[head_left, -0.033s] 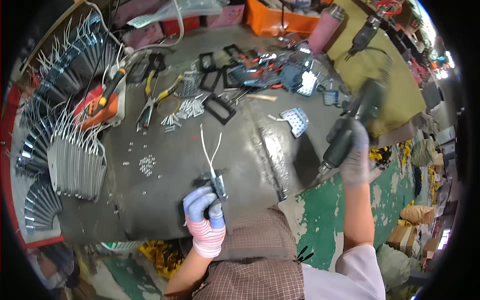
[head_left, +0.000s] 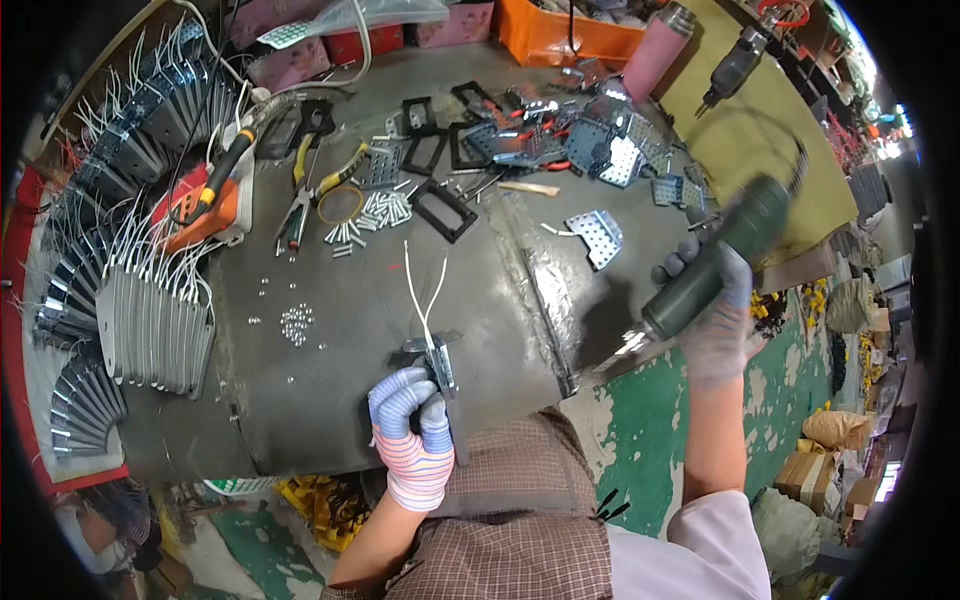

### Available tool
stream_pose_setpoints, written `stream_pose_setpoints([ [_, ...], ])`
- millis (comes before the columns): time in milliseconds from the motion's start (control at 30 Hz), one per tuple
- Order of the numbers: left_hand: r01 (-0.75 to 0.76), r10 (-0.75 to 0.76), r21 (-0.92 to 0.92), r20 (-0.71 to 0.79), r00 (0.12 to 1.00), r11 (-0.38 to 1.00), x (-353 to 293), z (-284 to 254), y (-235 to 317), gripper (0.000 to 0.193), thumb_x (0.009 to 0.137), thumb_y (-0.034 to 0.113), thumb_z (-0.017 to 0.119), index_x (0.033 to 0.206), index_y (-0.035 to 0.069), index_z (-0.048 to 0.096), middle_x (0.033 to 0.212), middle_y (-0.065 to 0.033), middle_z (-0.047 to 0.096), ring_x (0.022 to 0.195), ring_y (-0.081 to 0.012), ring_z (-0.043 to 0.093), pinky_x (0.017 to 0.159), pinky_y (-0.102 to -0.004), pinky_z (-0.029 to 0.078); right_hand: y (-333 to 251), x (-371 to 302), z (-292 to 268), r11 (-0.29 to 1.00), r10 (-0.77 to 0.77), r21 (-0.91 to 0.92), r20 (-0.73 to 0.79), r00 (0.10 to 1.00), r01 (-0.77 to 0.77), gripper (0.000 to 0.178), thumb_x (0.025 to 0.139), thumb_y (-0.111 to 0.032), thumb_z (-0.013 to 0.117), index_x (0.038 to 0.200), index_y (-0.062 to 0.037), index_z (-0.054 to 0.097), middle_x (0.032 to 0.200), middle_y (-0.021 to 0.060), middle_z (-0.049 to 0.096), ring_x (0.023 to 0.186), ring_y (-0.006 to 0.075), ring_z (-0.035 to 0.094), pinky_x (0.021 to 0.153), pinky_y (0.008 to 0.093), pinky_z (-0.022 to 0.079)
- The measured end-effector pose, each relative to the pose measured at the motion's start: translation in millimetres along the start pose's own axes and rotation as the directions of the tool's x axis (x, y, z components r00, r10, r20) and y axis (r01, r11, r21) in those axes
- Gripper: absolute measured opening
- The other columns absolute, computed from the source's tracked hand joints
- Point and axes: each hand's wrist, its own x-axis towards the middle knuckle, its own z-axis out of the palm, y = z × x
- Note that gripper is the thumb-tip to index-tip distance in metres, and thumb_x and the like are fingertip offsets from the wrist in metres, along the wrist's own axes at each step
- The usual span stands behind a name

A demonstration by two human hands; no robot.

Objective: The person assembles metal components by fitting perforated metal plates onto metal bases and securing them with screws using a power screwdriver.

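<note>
My left hand (head_left: 412,430), in a striped knit glove, grips a small flat dark and metal plate piece (head_left: 439,366) at the table's near edge. Two white wires (head_left: 427,305) stand up from it in a V. Over to the right, my gloved right hand (head_left: 722,315) is wrapped round a dark green electric screwdriver (head_left: 755,215). Its bit end points down and left beyond the table's front corner, slightly blurred. Closest to that tool on the tabletop is a perforated metal plate (head_left: 596,238) with a short white wire.
Grey wired plates (head_left: 155,325) stand in rows at left, near an orange holder (head_left: 205,215). Tiny nuts (head_left: 296,325), metal pins (head_left: 385,210), pliers (head_left: 295,215) and black frames (head_left: 443,212) lie on the table (head_left: 350,420). A pink flask (head_left: 658,50) stands behind; another screwdriver (head_left: 735,68) hangs right.
The electric screwdriver has tilted flatter, its bit end swinging left and its rear end right. My left hand and the wired piece stay nearly still.
</note>
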Motion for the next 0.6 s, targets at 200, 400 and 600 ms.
stream_pose_setpoints([
  [200,0.083,-0.083,0.005,0.009,0.996,0.997,0.1,-1.6,-0.3,0.016,0.09,0.019,0.063,0.098,0.006,0.056,0.105,-0.0087,0.057,0.088,-0.0138,0.056,0.077,-0.0259,0.045,80.0,-34.5,34.9,0.818,0.164,0.559,-0.004,0.986,-0.133,0.054,0.078,-0.021,0.069,0.126,-0.0032,0.05,0.092,0.0042,0.066,0.09,0.0235,0.061,0.106,0.0531,0.032],
  [400,0.138,-0.136,-0.044,0.033,0.99,0.989,-2.1,-7.4,0.3,0.017,0.084,0.013,0.066,0.096,0.005,0.057,0.101,-0.0135,0.058,0.095,-0.0276,0.058,0.084,-0.0367,0.047,107.1,-36.6,38.7,0.62,0.246,0.77,-0.009,0.969,-0.15,0.049,0.073,-0.014,0.07,0.119,-0.007,0.052,0.087,0.0027,0.059,0.091,0.0203,0.057,0.102,0.0502,0.039],
  [600,0.072,-0.072,-0.068,0.004,0.997,0.995,-3.2,-4.5,-1.8,0.016,0.084,0.01,0.065,0.096,0.005,0.056,0.101,-0.0133,0.058,0.094,-0.0278,0.058,0.084,-0.0369,0.047,112.2,-31.8,33.7,0.609,0.256,0.777,0.0,0.967,-0.161,0.047,0.073,-0.015,0.067,0.117,-0.0081,0.052,0.087,0.0024,0.057,0.09,0.0192,0.056,0.101,0.0496,0.039],
])
